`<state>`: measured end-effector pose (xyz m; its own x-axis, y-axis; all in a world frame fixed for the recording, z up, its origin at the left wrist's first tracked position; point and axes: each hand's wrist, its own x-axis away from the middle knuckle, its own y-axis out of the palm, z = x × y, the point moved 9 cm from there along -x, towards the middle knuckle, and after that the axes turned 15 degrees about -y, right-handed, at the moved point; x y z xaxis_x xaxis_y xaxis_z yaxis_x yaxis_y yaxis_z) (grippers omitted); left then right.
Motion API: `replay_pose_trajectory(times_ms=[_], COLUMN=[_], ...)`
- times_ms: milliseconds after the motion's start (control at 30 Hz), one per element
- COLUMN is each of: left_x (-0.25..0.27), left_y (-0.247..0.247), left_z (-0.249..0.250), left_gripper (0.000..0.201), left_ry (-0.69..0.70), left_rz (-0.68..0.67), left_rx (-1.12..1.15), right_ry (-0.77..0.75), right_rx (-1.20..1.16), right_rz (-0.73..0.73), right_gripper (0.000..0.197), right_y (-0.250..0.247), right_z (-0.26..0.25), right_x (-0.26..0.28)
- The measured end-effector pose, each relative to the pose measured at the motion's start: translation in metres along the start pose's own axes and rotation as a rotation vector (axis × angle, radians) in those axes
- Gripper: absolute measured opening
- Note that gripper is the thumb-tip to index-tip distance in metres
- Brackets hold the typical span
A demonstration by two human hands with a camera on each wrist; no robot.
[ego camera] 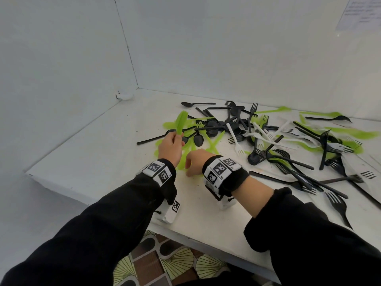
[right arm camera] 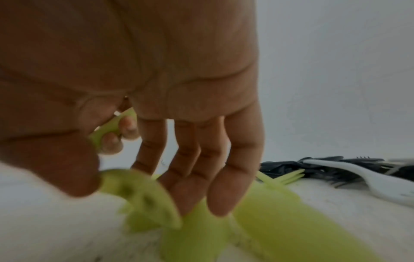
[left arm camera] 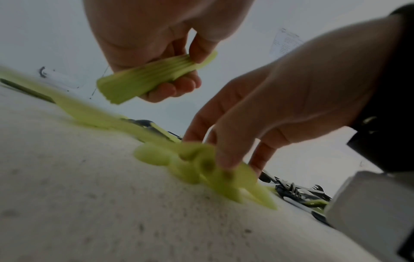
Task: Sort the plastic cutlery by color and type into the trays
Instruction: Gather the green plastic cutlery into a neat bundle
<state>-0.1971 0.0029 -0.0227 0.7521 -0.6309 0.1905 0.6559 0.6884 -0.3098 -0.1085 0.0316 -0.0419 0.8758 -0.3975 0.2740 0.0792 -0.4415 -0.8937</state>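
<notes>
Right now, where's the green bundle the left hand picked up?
In the head view, the green bundle is gripped in the left hand, raised above the table at the pile's left edge, beside the right hand.

Soft, even, shadowless light fills the sharp, edge-bent head view, while both dimmer wrist views smear the lime-green plastic cutlery [left arm camera: 199,164] under the fingers [right arm camera: 233,186] into blur.

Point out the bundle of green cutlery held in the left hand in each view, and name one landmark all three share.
Head: green bundle left of centre, above the left hand.
Left wrist: upper middle, gripped by that hand.
Right wrist: only a sliver at middle left, behind the right hand.
Shared landmark: the right hand's fingers on the loose green cutlery.
</notes>
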Motion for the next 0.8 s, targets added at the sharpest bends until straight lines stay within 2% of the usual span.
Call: replay_pose_trajectory(times_ms=[67,133,200,267,300,400,500,600,667,733,767,800], left_x=[-0.001,-0.001,-0.001,0.001,0.002,0.011,0.015,0.012,0.009,0.005,0.003,0.002], left_y=[0.001,0.003,0.005,0.010,0.013,0.026,0.026,0.017,0.007,-0.004,-0.009,-0.012], left_z=[0.000,0.001,0.003,0.002,0.002,0.000,-0.006,-0.012,-0.012,-0.012,-0.014,-0.016], left_gripper=[0.024,0.025,0.024,0.023,0.022,0.028,0.029,0.027,0.030,0.032,0.033,0.033], left_ry=[-0.004,0.012,0.033,0.014,-0.002,-0.034,-0.100,-0.161,-0.149,-0.145,-0.156,-0.174], left_rz=[-0.007,-0.014,-0.025,-0.076,-0.120,-0.274,-0.325,-0.314,-0.273,-0.210,-0.184,-0.166], left_rx=[-0.020,-0.058,-0.102,-0.098,-0.085,-0.054,0.068,0.148,0.155,0.164,0.175,0.195], right_ry=[-0.041,-0.100,-0.132,-0.133,-0.129,-0.088,-0.025,0.037,0.034,0.019,0.018,0.003], right_rx=[-0.014,-0.060,-0.231,-0.497,-0.592,-0.594,-0.442,-0.480,-0.379,-0.148,-0.088,-0.078], right_rz=[0.071,0.202,0.460,0.726,0.807,0.886,0.875,0.807,0.626,0.360,0.274,0.252], right_gripper=[0.030,0.033,0.033,0.025,0.022,0.020,0.025,0.030,0.021,0.028,0.029,0.027], right_y=[-0.013,-0.029,-0.051,-0.065,-0.067,-0.073,-0.078,-0.072,-0.063,-0.048,-0.043,-0.041], right_z=[0.001,0.002,0.011,0.025,0.030,0.036,0.039,0.045,0.040,0.029,0.026,0.024], right_x=[0.002,0.004,0.009,0.017,0.020,0.022,0.018,0.012,0.004,-0.004,-0.005,-0.006])
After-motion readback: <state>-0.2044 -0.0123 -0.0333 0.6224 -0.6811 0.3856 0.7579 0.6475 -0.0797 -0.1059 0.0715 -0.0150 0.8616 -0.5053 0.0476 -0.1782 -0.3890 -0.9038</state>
